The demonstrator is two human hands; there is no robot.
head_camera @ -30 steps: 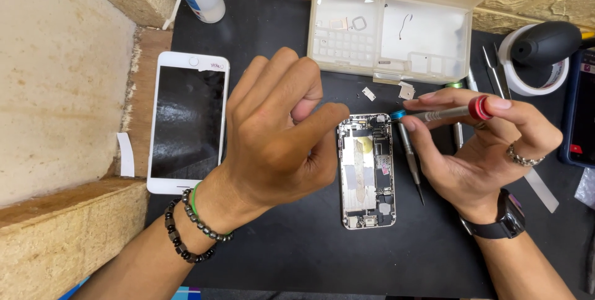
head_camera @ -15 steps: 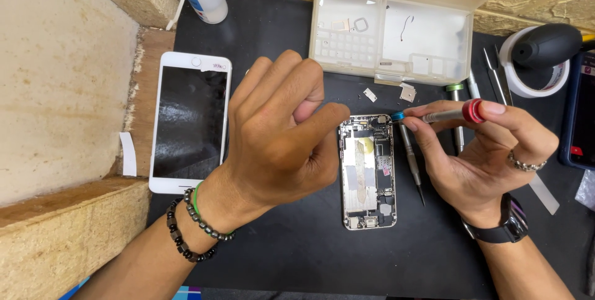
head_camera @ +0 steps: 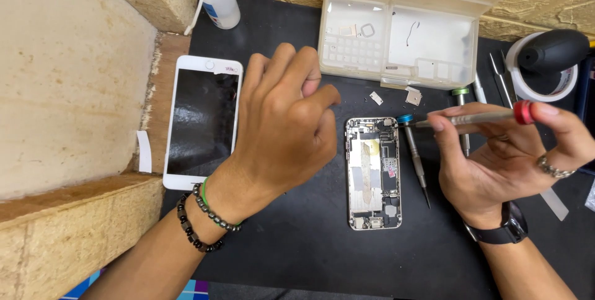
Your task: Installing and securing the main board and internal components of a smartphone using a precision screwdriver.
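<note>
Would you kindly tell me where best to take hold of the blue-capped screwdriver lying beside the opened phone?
Probably the slim metal shaft of the blue-capped screwdriver, pinched from above near the cap. It lies flat on the black mat, tip toward the person, between the opened phone and the right hand, so its long sides are barely open.

- The left hand (head_camera: 282,129) hides part of the desk (head_camera: 297,244) beneath it.
- The plastic box (head_camera: 403,33) lid is cut off at the top edge.
- Small parts inside are too tiny to tell.

Black work mat (head_camera: 297,256) bordered by rough tan stone blocks (head_camera: 68,77)
</note>
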